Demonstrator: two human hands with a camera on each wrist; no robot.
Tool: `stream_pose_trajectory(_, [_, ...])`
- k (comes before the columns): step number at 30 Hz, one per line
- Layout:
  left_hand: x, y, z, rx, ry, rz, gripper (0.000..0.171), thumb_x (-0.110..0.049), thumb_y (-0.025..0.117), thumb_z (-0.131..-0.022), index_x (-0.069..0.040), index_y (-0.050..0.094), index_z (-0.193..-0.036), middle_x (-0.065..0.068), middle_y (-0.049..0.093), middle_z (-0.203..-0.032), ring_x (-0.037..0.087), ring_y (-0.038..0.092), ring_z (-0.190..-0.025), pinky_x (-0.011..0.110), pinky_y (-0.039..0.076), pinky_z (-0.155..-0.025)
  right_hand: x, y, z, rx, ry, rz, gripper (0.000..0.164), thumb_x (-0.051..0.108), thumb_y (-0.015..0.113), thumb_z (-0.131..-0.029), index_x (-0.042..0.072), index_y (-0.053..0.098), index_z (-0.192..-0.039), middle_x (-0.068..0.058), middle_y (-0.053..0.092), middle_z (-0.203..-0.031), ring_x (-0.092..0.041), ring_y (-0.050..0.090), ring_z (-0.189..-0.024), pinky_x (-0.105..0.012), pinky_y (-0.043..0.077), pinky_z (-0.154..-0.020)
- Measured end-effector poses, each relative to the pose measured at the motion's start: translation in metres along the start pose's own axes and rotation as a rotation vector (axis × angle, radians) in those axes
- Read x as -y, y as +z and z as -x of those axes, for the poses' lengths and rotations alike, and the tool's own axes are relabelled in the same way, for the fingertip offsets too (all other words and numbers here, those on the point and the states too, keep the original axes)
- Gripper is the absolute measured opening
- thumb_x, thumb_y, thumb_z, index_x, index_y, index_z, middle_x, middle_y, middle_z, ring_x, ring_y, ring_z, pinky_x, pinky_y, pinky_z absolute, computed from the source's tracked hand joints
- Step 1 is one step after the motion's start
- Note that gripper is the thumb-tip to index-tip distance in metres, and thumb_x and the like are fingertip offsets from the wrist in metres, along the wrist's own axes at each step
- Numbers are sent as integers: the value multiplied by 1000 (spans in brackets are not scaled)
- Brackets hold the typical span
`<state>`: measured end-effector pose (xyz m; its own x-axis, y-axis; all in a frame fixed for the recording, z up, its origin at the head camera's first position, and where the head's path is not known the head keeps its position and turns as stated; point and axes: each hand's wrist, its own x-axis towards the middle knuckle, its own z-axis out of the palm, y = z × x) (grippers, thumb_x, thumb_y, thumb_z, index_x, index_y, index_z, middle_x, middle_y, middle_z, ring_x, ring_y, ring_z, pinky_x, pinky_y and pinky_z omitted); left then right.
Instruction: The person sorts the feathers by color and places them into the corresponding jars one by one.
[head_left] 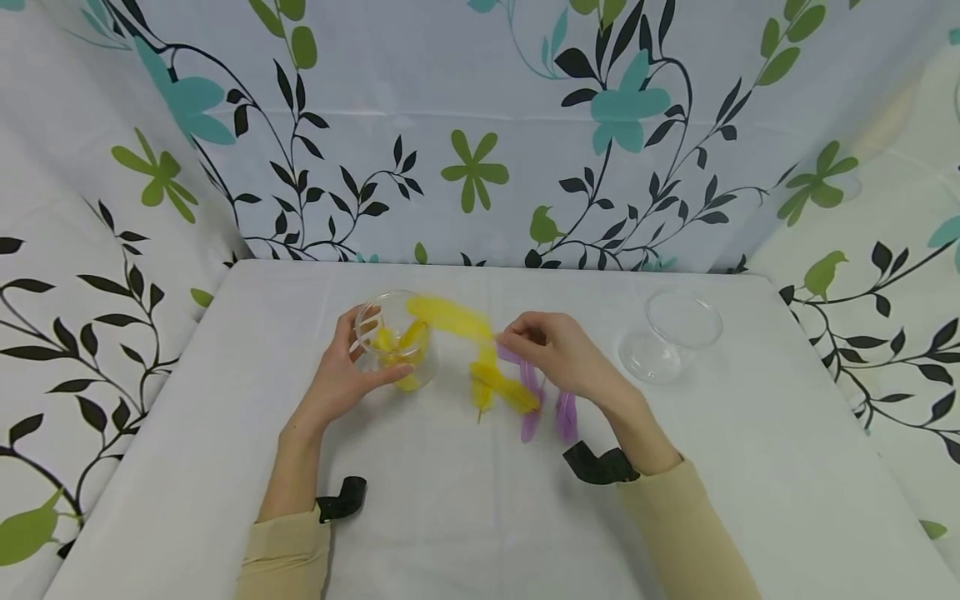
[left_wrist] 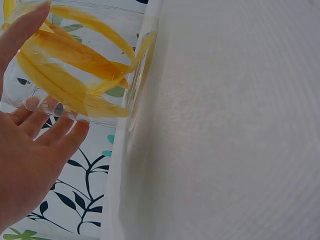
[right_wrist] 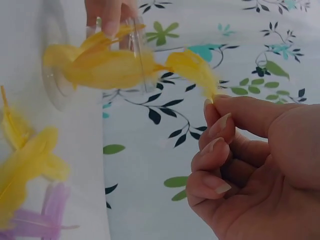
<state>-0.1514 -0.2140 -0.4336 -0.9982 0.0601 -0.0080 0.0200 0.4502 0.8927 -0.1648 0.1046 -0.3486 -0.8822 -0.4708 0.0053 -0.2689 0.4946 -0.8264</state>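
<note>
A clear cup (head_left: 431, 367) stands on the white table with several yellow feathers (left_wrist: 65, 87) inside. My left hand (head_left: 337, 379) grips the cup's side, thumb in front and fingers behind. Between thumb and index finger, my right hand (head_left: 562, 354) pinches one end of a yellow feather (head_left: 453, 318); its far end reaches the cup's mouth, blurred in the head view. Below that hand lie loose yellow feathers (head_left: 506, 387) and purple feathers (head_left: 531, 412), overlapping in part. In the right wrist view the pinched feather (right_wrist: 192, 70) shows just outside the cup's rim.
A second clear cup (head_left: 651, 360) stands to the right of my right hand, with no feathers visible in it. White cloth covers the table (head_left: 450, 517). Patterned curtains (head_left: 480, 108) with leaves and flowers hang at the back and sides.
</note>
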Motion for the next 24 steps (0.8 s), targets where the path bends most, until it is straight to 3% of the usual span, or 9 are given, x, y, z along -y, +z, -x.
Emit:
stream_pose_trajectory(7, [2,0,-1,-1,10,-3,108,-42,86,-77,-21,16,-158,-1,30,-161,30,27,-149,54,25,-122,14,10,-13,28,-4,48,16,26,66,-98,12,71,-93,-2,62,-79,-21,53,-76,-30,50,-70])
stream_pose_trajectory(18, [0,2,0,-1,22,8,107,-41,86,-78,-24,17,-157,-2,31,-161,29,29,-148,55,25,-121,37,34,-32,-26,55,139,21,29,66,-98,9,71,-95,-2,64,-80,-18,54,-73,-22,50,-64])
stream_pose_trajectory(24, [-1,2,0,-2,25,7,106,-40,86,-78,-24,17,-157,1,32,-160,30,30,-147,56,26,-121,43,51,-42,-72,11,263,22,28,66,-98,8,70,-91,-1,63,-75,-16,52,-65,-20,47,-57])
